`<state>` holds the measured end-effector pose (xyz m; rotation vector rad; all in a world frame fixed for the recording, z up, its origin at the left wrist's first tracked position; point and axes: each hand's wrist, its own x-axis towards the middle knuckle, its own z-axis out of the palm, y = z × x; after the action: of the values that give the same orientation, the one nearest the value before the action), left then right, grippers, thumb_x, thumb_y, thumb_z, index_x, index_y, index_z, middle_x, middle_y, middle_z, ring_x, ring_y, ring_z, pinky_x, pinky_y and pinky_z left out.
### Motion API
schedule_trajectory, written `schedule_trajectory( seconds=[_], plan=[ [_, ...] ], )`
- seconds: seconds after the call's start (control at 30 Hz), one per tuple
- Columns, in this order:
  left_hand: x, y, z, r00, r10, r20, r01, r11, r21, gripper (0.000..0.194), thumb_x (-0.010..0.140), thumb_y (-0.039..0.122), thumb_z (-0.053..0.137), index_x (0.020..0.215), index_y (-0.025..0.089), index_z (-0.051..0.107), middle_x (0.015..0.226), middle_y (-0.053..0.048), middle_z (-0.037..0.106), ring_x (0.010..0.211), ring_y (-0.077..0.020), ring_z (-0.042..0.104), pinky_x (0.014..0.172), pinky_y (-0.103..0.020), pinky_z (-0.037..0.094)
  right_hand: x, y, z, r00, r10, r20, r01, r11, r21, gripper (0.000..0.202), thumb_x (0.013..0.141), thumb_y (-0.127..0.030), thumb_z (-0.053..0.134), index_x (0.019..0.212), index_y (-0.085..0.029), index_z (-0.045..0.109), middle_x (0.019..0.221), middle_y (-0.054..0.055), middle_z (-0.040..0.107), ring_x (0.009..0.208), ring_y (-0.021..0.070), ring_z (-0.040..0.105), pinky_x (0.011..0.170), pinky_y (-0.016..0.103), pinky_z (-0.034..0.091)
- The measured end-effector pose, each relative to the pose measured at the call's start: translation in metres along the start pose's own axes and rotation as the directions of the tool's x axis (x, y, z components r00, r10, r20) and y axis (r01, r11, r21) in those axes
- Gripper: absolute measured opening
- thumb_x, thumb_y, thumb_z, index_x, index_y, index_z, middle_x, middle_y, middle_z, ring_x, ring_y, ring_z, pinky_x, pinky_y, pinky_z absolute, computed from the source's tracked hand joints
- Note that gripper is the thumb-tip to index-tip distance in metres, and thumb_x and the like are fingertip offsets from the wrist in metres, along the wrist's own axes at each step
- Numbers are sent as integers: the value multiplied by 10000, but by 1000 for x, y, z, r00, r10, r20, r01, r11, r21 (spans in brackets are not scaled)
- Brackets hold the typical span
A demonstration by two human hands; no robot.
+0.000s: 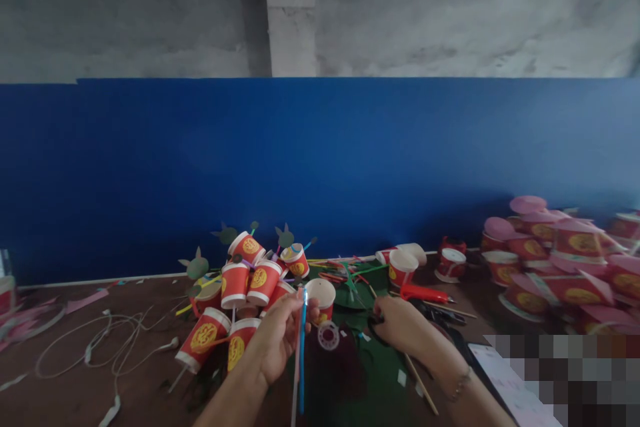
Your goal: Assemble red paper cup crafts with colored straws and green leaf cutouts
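Observation:
My left hand (285, 330) is closed, pinching a thin blue strip (302, 367) together with a paler pinkish one (296, 383); both hang down from the fingertips. To its right, my right hand (397, 323) is low over the table with its fingers curled in. A dark object (372, 319) shows at those fingertips, too unclear to name. Between the hands are an open paper cup (321, 295) and a tape roll (329, 335). Several red paper cups (265, 282) with yellow prints are heaped beside my left hand, some with grey rabbit-like cutouts (197, 265).
A red-handled tool (425, 293) lies beyond my right hand, with a wooden stick (421, 383) nearer me. Many cups with pink discs (575, 247) are piled at right. A phone-like device (500, 373) is at lower right. White earphone cables (115, 340) lie at left.

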<state>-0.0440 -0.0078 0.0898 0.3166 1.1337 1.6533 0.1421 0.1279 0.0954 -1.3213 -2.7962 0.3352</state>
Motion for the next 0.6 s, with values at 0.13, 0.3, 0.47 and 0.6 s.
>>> schedule_trajectory(
  seconds=[0.13, 0.3, 0.47, 0.6],
  plan=[
    [0, -1, -1, 999, 13, 49, -11, 999, -50, 139, 683, 130, 692, 766, 156, 583, 744, -38, 722, 763, -181, 712, 661, -235, 563, 2, -15, 18, 996, 48, 73, -38, 989, -141, 296, 654, -114, 610, 940, -87, 681, 918, 189, 719, 875, 304, 680, 649, 290, 454],
    [-2, -1, 1, 994, 33, 109, -26, 998, -62, 180, 630, 133, 751, 682, 158, 580, 655, -5, 685, 697, -152, 692, 697, -242, 565, 3, -29, 28, 992, 24, 128, -4, 988, -153, 296, 576, -55, 657, 853, -142, 717, 890, 149, 735, 876, 291, 685, 683, 283, 484],
    [0, -6, 1, 991, 49, 123, -46, 998, -30, 234, 580, 176, 811, 668, 153, 595, 615, 24, 653, 621, -101, 651, 678, -203, 535, -2, -33, 21, 997, 28, 72, -20, 993, -117, 225, 698, -97, 589, 879, -117, 722, 948, 184, 722, 921, 313, 673, 714, 309, 474],
    [2, -12, 2, 992, 106, 68, -108, 993, 39, 329, 508, 221, 850, 734, 146, 624, 682, 20, 668, 630, -101, 638, 653, -200, 502, -6, -42, 14, 1000, -5, -19, 5, 1000, -14, 257, 833, -177, 462, 885, -134, 710, 929, 144, 725, 869, 263, 676, 684, 289, 451]
  ],
)
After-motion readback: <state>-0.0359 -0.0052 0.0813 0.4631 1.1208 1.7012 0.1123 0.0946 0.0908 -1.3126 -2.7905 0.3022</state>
